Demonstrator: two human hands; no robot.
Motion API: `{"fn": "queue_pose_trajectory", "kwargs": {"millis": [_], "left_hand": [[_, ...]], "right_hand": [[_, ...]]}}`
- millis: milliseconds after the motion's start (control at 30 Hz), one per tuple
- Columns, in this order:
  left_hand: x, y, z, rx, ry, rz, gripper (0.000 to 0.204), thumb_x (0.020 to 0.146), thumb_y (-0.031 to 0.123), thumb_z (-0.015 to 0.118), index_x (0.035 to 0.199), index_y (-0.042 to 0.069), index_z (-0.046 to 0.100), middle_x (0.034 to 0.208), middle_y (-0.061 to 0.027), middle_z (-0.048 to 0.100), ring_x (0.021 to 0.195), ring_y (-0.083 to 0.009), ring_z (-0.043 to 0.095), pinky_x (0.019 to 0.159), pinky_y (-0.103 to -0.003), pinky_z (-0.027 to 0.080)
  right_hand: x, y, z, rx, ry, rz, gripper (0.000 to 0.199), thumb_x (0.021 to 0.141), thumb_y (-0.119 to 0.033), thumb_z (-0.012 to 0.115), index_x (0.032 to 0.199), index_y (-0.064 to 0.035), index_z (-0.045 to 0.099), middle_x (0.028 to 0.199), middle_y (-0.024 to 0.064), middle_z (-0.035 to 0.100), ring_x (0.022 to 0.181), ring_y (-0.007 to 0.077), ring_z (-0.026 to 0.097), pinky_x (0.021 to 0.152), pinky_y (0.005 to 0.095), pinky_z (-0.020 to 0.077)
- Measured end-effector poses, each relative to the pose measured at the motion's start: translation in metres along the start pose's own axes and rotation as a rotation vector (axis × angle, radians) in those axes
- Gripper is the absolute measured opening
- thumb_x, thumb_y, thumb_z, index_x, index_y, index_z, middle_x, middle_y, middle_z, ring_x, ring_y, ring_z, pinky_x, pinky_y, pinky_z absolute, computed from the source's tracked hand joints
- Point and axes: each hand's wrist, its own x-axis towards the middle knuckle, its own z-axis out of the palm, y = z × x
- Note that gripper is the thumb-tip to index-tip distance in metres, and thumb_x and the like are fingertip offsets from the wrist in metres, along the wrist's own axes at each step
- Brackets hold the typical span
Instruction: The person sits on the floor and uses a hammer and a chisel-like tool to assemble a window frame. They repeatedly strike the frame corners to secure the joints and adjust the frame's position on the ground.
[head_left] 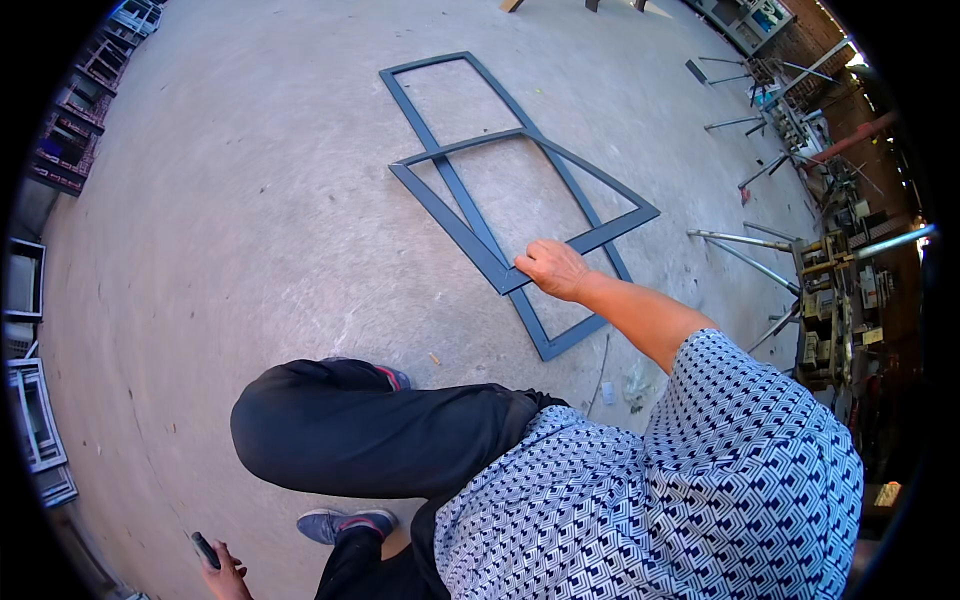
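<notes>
My right hand (552, 268) is closed around the near bar of a smaller dark blue-grey metal frame (447, 227), close to its near-left corner. This four-sided frame appears tilted, crossing over a longer rectangular frame (430, 61) of the same colour that lies on the concrete floor. Down at the lower left, my left hand (227, 578) is wrapped about a short dark stick-like object (205, 549); its kind cannot be made out. Part of that hand is cut off by the picture's lower edge.
Metal stands with splayed legs (750, 240) and machinery line the right side. White frames (35, 415) and dark frames (75, 135) are stacked along the left edge. A thin rod or wire (601, 375) and scraps lie on the concrete floor (200, 260) near my bent knee.
</notes>
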Motion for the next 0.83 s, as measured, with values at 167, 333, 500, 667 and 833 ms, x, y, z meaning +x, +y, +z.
{"fn": "queue_pose_trajectory", "kwargs": {"millis": [167,333,500,667,833], "left_hand": [[-0.018,0.026,0.006,0.004,-0.079,-0.032,0.054,0.1,0.049,0.068,0.138,0.012,0.057,0.091,-0.0133,0.067,0.078,-0.0223,0.065,0.072,-0.039,0.055],[0.002,-0.005,0.004,-0.003,0.015,-0.002,0.046,0.102,0.05,0.067,0.101,0.004,0.068,0.069,0.0014,0.056,0.061,-0.0093,0.058,0.049,-0.027,0.047],[-0.011,0.0,0.003,0.01,-0.004,0.016,0.045,0.101,0.049,0.067,0.099,0.003,0.068,0.067,0.0012,0.054,0.06,-0.0095,0.057,0.049,-0.027,0.048],[-0.022,-0.004,0.0,0.006,-0.005,0.025,0.047,0.101,0.049,0.067,0.099,0.002,0.068,0.067,0.0011,0.054,0.059,-0.0093,0.057,0.05,-0.026,0.048],[-0.028,0.003,0.005,-0.018,-0.018,-0.014,0.048,0.1,0.05,0.069,0.103,0.002,0.07,0.07,-0.0004,0.059,0.064,-0.0096,0.06,0.053,-0.027,0.051]], "right_hand": [[-0.016,0.004,-0.009,-0.032,0.018,0.04,0.011,0.086,-0.01,0.064,0.094,-0.013,0.057,0.085,0.009,0.053,0.085,0.0292,0.061,0.069,0.0414,0.052],[-0.017,0.018,0.01,-0.025,-0.002,0.096,0.012,0.088,-0.009,0.062,0.099,-0.0133,0.058,0.087,0.0097,0.053,0.086,0.0299,0.06,0.07,0.042,0.0516],[-0.034,0.022,0.023,-0.005,-0.084,0.164,0.01,0.092,-0.011,0.06,0.102,-0.0126,0.056,0.09,0.0113,0.054,0.091,0.0317,0.06,0.078,0.0447,0.0512],[-0.037,0.019,0.033,0.038,-0.229,0.249,0.011,0.094,-0.01,0.057,0.105,-0.0115,0.057,0.097,0.0131,0.056,0.1,0.0327,0.059,0.086,0.0458,0.0501],[-0.051,0.023,0.052,-0.02,-0.545,0.295,0.029,0.093,-0.011,0.061,0.122,-0.0115,0.059,0.113,0.0118,0.058,0.118,0.0312,0.056,0.102,0.0502,0.044]]}}
